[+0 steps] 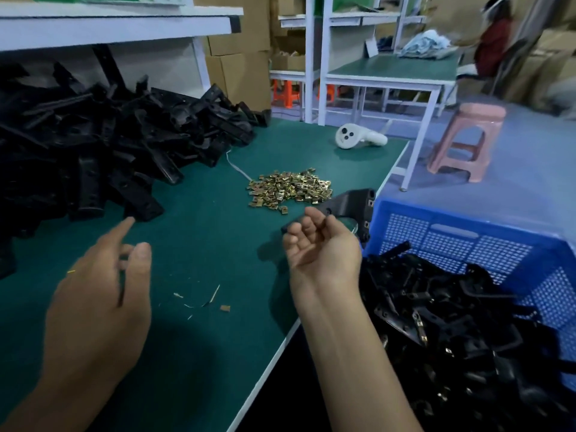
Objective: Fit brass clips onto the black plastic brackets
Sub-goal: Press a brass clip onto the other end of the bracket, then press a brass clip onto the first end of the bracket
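A big heap of black plastic brackets (103,145) covers the left of the green bench. A pile of small brass clips (291,190) lies mid-bench. My left hand (103,294) hovers palm down, fingers apart, its index finger close to the nearest bracket of the heap. My right hand (321,244) is palm up with loosely curled fingers and nothing in the palm. One black bracket (355,204) with clips on its end sits just beyond those fingers, beside the crate rim; whether they touch it is unclear.
A blue plastic crate (467,232) at the right, off the bench edge, holds many clipped brackets (461,322). A white controller (358,137) lies at the far bench corner. Small scraps (205,302) lie near me. A pink stool (467,141) and another bench stand beyond.
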A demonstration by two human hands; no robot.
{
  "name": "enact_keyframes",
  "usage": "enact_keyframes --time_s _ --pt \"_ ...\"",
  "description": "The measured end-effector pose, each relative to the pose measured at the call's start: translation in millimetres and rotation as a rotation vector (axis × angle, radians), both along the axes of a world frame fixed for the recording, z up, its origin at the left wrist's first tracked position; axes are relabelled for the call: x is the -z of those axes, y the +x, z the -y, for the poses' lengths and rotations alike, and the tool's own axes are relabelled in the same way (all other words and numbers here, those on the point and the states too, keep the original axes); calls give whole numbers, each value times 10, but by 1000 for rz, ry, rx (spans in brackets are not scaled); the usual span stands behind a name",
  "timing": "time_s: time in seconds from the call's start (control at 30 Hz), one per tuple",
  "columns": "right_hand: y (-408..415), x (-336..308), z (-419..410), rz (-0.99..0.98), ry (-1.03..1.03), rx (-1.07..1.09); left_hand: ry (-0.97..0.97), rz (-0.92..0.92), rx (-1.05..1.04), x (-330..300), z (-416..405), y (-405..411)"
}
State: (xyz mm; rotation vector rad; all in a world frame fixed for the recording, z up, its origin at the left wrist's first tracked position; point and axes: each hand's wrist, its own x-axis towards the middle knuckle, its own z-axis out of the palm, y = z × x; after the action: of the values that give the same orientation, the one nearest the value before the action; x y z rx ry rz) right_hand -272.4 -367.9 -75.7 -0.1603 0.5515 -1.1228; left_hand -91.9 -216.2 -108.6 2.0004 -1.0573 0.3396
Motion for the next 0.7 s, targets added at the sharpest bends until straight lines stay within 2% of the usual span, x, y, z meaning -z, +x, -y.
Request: enact_keyframes --time_s 0.23,0.4,0.47,0.53,0.6,0.63,0.7 --pt "47 30 -18 -103 -50 3 66 -28 -18 21 -24 32" --pt "167 39 -116 -651 -411 -146 77 -25 -7 -26 -21 -20" --pt "164 85 -76 -1029 -532 -47 97 -25 -16 -17 -27 -2" --pt "50 138 36 -1455 -491 181 107 -27 -20 -1 -41 14" --pt "-82 145 94 -1577 -366 339 123 -22 -30 20 -34 34" --pt "-109 147 74 -1573 -390 368 130 -19 -34 39 -21 54" --pt "-45 149 -44 -1560 -615 317 120 -20 -32 95 22 126"
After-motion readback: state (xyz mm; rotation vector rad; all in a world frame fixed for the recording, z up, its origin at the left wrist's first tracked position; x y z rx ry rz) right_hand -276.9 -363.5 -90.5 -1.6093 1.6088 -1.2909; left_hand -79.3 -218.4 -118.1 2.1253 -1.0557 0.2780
